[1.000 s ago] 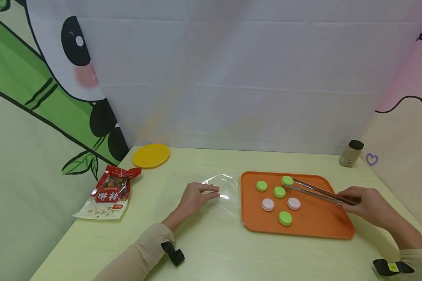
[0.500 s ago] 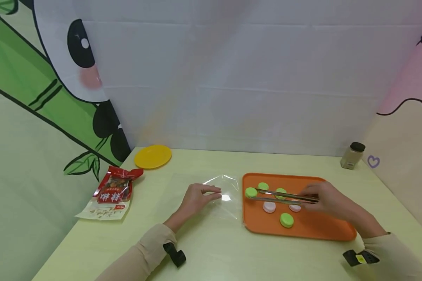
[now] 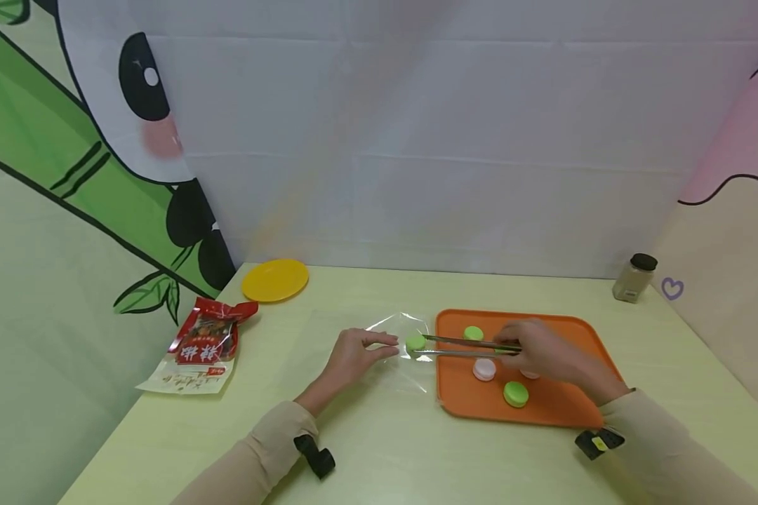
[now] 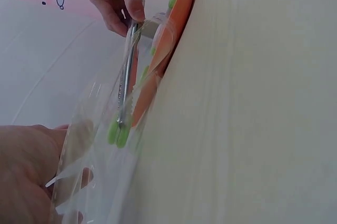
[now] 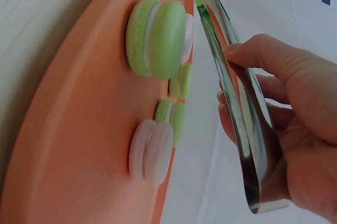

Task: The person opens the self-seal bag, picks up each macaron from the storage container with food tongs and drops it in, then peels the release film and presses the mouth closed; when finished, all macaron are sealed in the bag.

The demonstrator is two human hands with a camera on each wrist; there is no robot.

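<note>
My left hand (image 3: 360,354) holds a clear plastic bag (image 3: 385,379) beside the tray's left edge, its film standing partly raised. Through the film, some fingers show in the left wrist view. Metal tongs (image 5: 245,129) are in my right hand (image 3: 533,351), which grips them over the orange tray (image 3: 562,407). Between the tong tips is a green macaron (image 3: 415,342), left of the tray at the bag; the left wrist view shows it (image 4: 120,134) seen through plastic. Other green macarons (image 3: 516,394) and pink macarons (image 3: 483,369) lie on the tray, some partly hidden by the right hand and tongs.
A red and white food packet (image 3: 202,347) lies at the table's left edge. Behind it is a yellow plate (image 3: 274,280). A jar with a black lid (image 3: 634,278) stands at the back right. A printed cloth (image 3: 417,140) hangs behind the table.
My right hand has carried the green macaron in the tongs leftward from the back of the tray, past its left edge to the bag. The left hand has stayed almost still.
</note>
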